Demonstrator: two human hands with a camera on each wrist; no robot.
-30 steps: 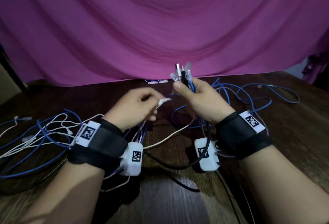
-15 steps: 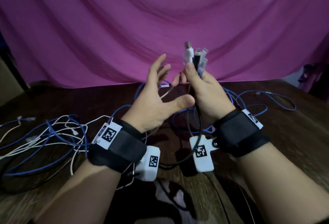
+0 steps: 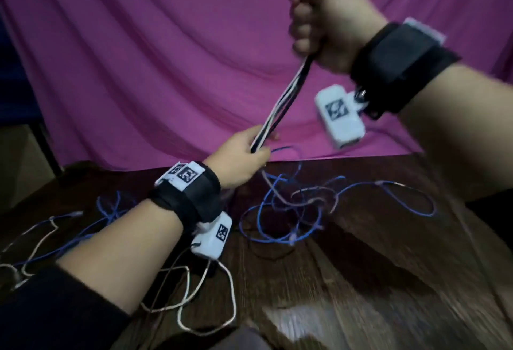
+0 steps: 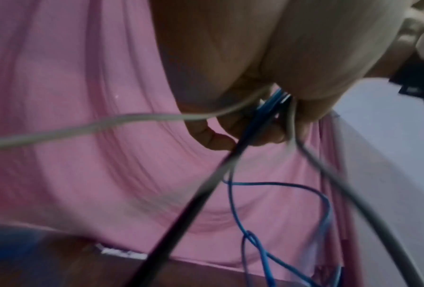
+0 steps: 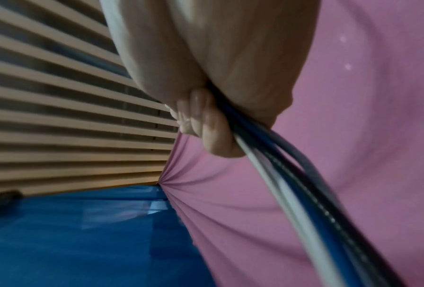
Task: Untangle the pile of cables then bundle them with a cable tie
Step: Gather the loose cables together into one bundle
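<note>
1. Since half a second ago, right hand [image 3: 327,19] has risen high, fist clenched round the cables [image 3: 280,102].
2. Left hand [image 3: 241,158], open before, now grasps them lower, above the table [image 3: 361,280].
3. Loose ends trail on the table.

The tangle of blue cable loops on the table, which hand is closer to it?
Left. The left hand grips the cable bundle just above the blue loops; the right hand holds it raised high.
</note>
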